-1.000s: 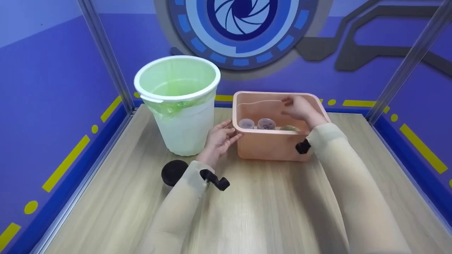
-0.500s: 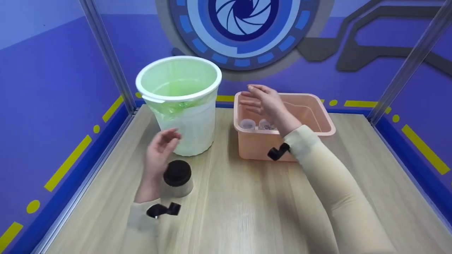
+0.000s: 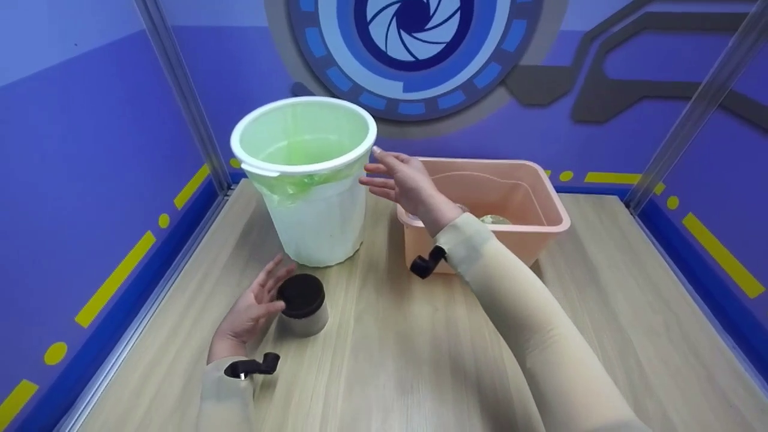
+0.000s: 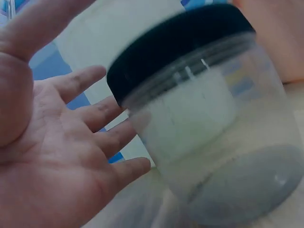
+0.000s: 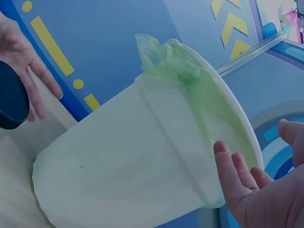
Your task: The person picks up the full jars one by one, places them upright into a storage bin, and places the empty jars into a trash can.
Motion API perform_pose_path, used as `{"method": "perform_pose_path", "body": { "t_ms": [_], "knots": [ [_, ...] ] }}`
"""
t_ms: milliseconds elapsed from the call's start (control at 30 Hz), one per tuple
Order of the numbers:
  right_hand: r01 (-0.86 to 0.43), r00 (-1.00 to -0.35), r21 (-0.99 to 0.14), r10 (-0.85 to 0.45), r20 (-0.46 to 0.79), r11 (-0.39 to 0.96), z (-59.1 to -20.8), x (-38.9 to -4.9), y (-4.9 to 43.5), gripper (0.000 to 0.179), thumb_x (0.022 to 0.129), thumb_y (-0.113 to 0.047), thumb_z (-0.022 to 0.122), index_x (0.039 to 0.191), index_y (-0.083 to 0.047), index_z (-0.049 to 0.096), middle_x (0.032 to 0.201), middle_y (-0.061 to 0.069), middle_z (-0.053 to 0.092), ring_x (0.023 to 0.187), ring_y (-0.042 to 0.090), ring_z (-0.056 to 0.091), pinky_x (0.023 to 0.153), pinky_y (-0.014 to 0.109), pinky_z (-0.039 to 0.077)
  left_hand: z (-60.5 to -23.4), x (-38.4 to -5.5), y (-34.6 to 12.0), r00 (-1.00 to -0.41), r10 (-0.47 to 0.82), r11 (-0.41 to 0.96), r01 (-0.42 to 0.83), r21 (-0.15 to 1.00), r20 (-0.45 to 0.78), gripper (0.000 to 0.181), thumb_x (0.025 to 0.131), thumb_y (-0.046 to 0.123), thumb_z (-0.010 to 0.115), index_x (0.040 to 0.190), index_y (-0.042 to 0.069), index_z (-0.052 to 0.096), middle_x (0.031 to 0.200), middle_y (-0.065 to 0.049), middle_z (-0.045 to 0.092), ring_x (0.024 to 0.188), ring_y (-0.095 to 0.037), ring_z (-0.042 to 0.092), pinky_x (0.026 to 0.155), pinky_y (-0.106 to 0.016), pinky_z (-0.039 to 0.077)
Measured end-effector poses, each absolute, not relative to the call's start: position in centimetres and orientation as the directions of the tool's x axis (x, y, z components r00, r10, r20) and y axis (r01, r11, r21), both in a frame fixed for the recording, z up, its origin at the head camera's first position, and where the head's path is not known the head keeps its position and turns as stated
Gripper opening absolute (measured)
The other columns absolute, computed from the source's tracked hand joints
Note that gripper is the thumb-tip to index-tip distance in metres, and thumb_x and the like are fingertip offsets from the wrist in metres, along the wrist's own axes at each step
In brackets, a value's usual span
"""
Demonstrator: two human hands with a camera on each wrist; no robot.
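A clear jar (image 4: pixel 209 123) with a black screw lid (image 3: pixel 302 295) stands upright on the table at the left. My left hand (image 3: pixel 249 312) is spread beside it, fingers and thumb close to the lid; in the left wrist view the palm (image 4: pixel 57 142) faces the jar with the fingertips at its side. My right hand (image 3: pixel 408 183) is in the air with fingers extended, holding nothing, by the right side of the white trash bin (image 3: pixel 318 222). That bin has a green bag (image 5: pixel 199 90) lining it. Behind the right forearm is a pink tub (image 3: pixel 516 192), partly covered.
Inside the pink tub a small round container (image 3: pixel 495 219) shows; others there are hidden by the right hand. The wooden table (image 3: pixel 384 360) is bordered by blue printed walls (image 3: pixel 90 150) at the left, back and right.
Both hands have left the tub. The left hand swung left and down to the jar's side; the right hand moved left from inside the tub towards the bin. Tub, bin and jar stay put.
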State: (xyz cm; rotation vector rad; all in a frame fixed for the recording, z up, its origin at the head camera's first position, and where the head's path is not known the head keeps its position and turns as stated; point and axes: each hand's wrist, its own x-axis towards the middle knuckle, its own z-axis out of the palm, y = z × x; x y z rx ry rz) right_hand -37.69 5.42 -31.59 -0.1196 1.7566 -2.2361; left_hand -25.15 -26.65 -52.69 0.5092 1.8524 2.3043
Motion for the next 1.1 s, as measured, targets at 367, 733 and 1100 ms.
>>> {"method": "perform_pose_path", "body": {
  "t_ms": [367, 733, 1100],
  "knots": [
    [0.193, -0.959, -0.950, -0.252, -0.131, -0.245, -30.9, -38.4, 2.6, 0.041, 0.100, -0.029, 0.068, 0.131, -0.005, 0.058, 0.109, 0.011, 0.072, 0.084, 0.018, 0.077, 0.082, 0.027, 0.065, -53.8, -25.5, -26.0, -0.893, 0.433, -0.196, 0.043, 0.980, 0.126, 0.108, 0.080, -0.007, 0.080, 0.164, 0.004, 0.015, 0.161, 0.011, 0.038, 0.141, 0.002, 0.041, 0.116, -0.013, 0.035],
    [0.217, -0.956, -0.925, -0.262, -0.135, -0.313, -30.9, -39.0, 2.2, 0.019, 0.100, -0.015, 0.067, 0.112, -0.001, 0.070, 0.090, 0.008, 0.076, 0.080, 0.015, 0.075, 0.076, 0.022, 0.064, -53.9, -25.4, -25.8, -0.904, 0.403, -0.213, 0.058, 0.975, 0.142, 0.102, 0.075, -0.016, 0.076, 0.159, -0.003, 0.021, 0.149, 0.010, 0.053, 0.136, -0.004, 0.050, 0.115, -0.017, 0.041],
    [0.212, -0.957, -0.925, -0.256, -0.132, -0.316, -31.0, -39.2, 2.0, 0.015, 0.100, -0.012, 0.067, 0.107, 0.001, 0.070, 0.084, 0.009, 0.076, 0.075, 0.015, 0.075, 0.072, 0.021, 0.064, -48.1, -24.0, -25.5, -0.923, 0.261, -0.217, 0.229, 0.949, 0.283, 0.095, 0.077, -0.015, 0.075, 0.158, 0.002, 0.030, 0.149, 0.012, 0.053, 0.134, -0.006, 0.053, 0.108, -0.019, 0.050]
  ]
}}
